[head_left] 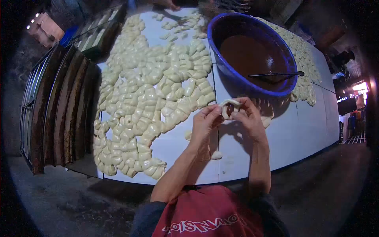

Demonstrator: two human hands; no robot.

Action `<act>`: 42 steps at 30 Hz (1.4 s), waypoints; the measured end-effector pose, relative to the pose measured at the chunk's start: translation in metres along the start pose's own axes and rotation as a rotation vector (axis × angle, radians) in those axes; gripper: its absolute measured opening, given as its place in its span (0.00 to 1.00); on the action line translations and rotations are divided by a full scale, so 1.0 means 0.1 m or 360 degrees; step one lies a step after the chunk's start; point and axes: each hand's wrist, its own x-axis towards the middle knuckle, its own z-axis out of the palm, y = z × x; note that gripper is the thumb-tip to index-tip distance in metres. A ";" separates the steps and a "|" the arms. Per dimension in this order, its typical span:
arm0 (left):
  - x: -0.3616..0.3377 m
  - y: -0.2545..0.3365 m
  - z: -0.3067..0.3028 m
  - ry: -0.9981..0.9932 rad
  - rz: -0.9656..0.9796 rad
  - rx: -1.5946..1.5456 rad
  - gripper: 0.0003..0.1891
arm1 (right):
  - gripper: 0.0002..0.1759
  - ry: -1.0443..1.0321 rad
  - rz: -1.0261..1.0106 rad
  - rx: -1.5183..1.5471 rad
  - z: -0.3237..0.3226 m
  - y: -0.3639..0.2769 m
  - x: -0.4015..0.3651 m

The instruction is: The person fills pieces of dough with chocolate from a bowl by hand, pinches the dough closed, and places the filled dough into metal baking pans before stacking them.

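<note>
Between my two hands, above the white table, is a piece of pale dough (pixel 225 103) with dark brown filling (pixel 230 109) in its middle. My left hand (pixel 208 117) pinches the dough's left edge between thumb and fingers. On the opposite side my right hand (pixel 248 118) grips the edge, its fingers close to the filling. Just beyond my hands stands a big blue basin (pixel 252 87) holding a brown paste (pixel 246 53). A thin dark-handled utensil (pixel 282 74) lies across the paste toward the basin's right rim.
Many dough pieces (pixel 142 98) cover the left of the white table (pixel 276 138); more dough (pixel 306 67) lies behind the basin. A small dough scrap (pixel 216 155) sits near the front edge. Stacked trays (pixel 59 106) stand at left. Another person's hand (pixel 171 5) shows at the far edge.
</note>
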 end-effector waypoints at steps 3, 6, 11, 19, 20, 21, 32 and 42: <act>-0.09 0.03 -0.12 0.0048 0.0129 -0.0020 0.16 | 0.28 0.0109 -0.0507 -0.0771 0.26 0.22 -0.13; -0.17 0.04 -0.19 -0.0028 0.0239 -0.0031 0.15 | 0.24 0.0252 -0.0642 -0.1100 0.51 0.36 -0.19; -0.17 0.09 -0.29 0.0121 0.0751 0.0498 0.13 | 0.12 0.0476 -0.0841 -0.1318 0.70 0.36 -0.19; -0.21 0.47 -0.38 -0.0074 0.0028 0.0375 0.18 | 0.17 0.0105 -0.0001 -0.0034 0.67 0.19 -0.31; -0.23 0.49 -0.39 -0.0087 0.0045 0.0348 0.19 | 0.17 0.0033 -0.0155 -0.0237 0.65 0.19 -0.31; -0.25 0.49 -0.41 -0.0100 0.0062 0.0321 0.19 | 0.18 -0.0037 -0.0309 -0.0439 0.60 0.21 -0.32; -0.40 0.40 -0.47 -0.0512 0.0166 0.0485 0.15 | 0.14 0.0482 -0.1334 -0.0564 0.78 0.52 -0.21; -0.59 0.24 -0.42 -0.0292 0.0138 0.0680 0.13 | 0.10 0.0299 -0.0830 -0.0789 0.62 0.36 -0.55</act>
